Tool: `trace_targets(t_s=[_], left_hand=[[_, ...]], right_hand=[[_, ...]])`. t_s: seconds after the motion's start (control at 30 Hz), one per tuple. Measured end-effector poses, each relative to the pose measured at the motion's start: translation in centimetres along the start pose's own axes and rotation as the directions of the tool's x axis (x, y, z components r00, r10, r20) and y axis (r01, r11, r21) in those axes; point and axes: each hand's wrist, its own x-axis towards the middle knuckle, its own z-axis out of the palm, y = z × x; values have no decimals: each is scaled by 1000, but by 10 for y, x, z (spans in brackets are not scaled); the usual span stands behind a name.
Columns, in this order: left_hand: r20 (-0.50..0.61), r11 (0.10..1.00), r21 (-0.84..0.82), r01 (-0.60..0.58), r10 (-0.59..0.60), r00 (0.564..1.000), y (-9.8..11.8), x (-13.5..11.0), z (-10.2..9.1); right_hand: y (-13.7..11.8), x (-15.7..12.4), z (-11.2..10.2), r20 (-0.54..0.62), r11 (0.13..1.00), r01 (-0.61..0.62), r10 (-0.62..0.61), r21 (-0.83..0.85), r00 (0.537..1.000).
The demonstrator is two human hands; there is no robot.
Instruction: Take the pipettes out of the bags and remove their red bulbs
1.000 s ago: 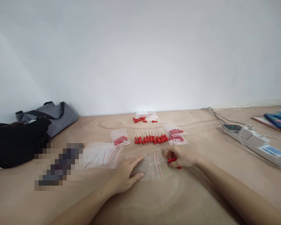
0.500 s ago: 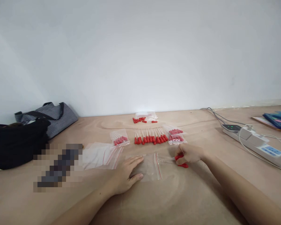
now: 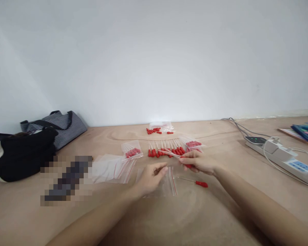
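Status: partly through, by our read. Bagged so far: one filled bag [image 3: 132, 152] left of centre with red-bulbed droppers inside, plus a filled pack [image 3: 194, 144] on the right; looks like two bags overlapping there, but our right hand [image 3: 198, 162] covers its near edge, so we can't confirm the count. Not bagged: the dropper row [image 3: 173, 150] mid-table, bulbs near, stems far, and a single loose dropper [image 3: 201, 184] lying just beyond the right, red-striped end of the flat zip bag [image 3: 168, 184] in front of us. No dropper visible in that bag, so we'd call this one not filled yet. Right hand has thumb and fingers pinched on the bulb end of a few held droppers [image 3: 170, 153], stems pointing left across the near side of the row; exact number unclear. Left hand [image 3: 152, 178] is half curled over the flat bag, thumb near the fingertips; can't tell if it grips anything or touches the plastic. Also unused, as far as we see: flat bag stack [image 3: 106, 169] to the left. Far side, loose red bulbs [image 3: 153, 131] sit by another clear bag [image 3: 159, 125], apparently not assembled. Most of the remaining work looks like that row.
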Motion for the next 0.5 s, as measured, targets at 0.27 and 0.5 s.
trace_targets(t_s=[0.27, 0.5], left_hand=[[-159, 796, -587, 146, -291, 943, -1, 29, 8], [-218, 880, -290, 376, -443, 870, -20, 73, -69]], right_hand=[[-6, 27, 58, -5, 998, 23, -23, 67, 1000], [20, 10, 20, -233, 902, 103, -217, -420, 948]])
